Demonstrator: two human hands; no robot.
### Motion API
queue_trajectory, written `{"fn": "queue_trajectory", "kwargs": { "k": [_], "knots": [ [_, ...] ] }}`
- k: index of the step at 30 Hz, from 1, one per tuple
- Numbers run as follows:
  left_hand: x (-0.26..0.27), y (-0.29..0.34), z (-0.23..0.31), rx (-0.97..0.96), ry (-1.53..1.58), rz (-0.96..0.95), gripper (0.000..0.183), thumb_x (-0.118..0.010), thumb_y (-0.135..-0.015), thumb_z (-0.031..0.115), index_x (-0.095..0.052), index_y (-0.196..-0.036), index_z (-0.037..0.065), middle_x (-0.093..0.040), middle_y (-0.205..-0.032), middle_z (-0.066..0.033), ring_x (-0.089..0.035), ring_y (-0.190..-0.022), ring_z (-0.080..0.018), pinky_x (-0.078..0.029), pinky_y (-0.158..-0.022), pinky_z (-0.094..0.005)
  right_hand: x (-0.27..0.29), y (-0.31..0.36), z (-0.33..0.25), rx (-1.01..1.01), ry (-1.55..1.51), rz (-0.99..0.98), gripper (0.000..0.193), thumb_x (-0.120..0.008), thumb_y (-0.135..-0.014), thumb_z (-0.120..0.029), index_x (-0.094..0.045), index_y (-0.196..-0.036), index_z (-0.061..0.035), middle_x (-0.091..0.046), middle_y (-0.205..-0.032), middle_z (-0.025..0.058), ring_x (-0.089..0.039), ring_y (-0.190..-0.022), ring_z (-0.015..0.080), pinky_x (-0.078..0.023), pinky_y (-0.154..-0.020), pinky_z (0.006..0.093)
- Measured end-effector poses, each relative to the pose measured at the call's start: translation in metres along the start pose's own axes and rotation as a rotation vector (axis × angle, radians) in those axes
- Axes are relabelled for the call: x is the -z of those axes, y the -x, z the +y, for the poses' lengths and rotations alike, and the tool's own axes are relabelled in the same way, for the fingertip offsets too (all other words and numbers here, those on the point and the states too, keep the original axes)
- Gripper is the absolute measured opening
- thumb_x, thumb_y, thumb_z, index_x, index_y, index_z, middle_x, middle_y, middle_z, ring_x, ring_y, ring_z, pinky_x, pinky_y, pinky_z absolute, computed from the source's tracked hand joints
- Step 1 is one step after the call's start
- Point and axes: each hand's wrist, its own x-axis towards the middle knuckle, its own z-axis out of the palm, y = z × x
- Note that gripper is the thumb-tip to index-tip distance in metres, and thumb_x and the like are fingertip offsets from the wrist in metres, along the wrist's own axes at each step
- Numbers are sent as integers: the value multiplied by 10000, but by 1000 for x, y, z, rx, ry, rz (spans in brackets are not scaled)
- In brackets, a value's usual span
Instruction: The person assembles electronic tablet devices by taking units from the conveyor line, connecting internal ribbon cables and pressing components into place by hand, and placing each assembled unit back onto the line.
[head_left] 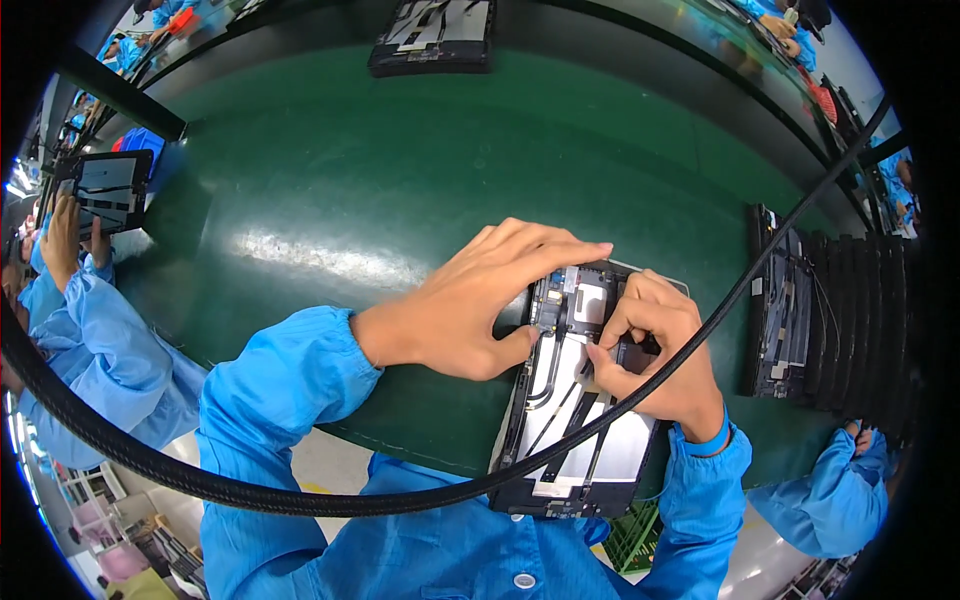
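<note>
An opened tablet lies upright on the green bench in front of me, its back cover off. White battery plates, black ribbon cables and circuit boards show inside it. My left hand spans its upper left corner, fingers stretched out and thumb resting at the left edge. Over the upper right part of the tablet, my right hand is closed in a pinch, thumb and forefinger together near the inner parts. Whatever sits between those fingertips is too small or hidden to make out.
A thick black braided cable arcs across the view, passing in front of the tablet. Another opened tablet stands at right against a row of dark tablets. One more tablet lies at the far edge. At left, a co-worker's hand holds a tablet.
</note>
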Motion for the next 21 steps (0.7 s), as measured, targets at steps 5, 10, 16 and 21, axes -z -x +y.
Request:
{"fn": "queue_trajectory", "kwargs": {
  "k": [5, 10, 16, 21],
  "knots": [
    [-8, 17, -1, -173, -210, 314, 554, -691, -715, -52, -782, -1248, 67, -708, -1241, -144, -652, -1128, -336, -541, -928, -437, 1, 0, -1, 6, -13, 9, 224, -874, -673, -98, -654, -709, -77, -476, -693, 60, -482, -681, 258, -337, -622, 409],
    [-18, 26, 3, -258, -170, 353, 368, -659, -645, -55, -830, -955, 46, -727, -952, -88, -654, -795, -284, -533, -681, -391, -3, 6, 2, 16, -37, 38, 188, -874, -661, -94, -692, -705, -79, -512, -700, 63, -495, -692, 262, -348, -626, 404],
    [-22, 32, 11, -240, -314, 379, 395, -669, -643, -45, -832, -992, 39, -729, -977, -109, -662, -774, -284, -535, -671, -390, -6, 6, 2, 7, -26, 42, 177, -886, -633, -122, -725, -685, -70, -498, -683, 36, -471, -690, 231, -323, -633, 387],
    [-25, 35, 27, -166, -439, 298, 368, -743, -793, 22, -785, -1156, -23, -721, -1048, -144, -664, -801, -296, -526, -691, -395, -3, 8, 2, 43, 13, 22, 169, -891, -653, -141, -735, -695, -94, -507, -691, 36, -482, -685, 240, -326, -651, 387]
  ]
}}
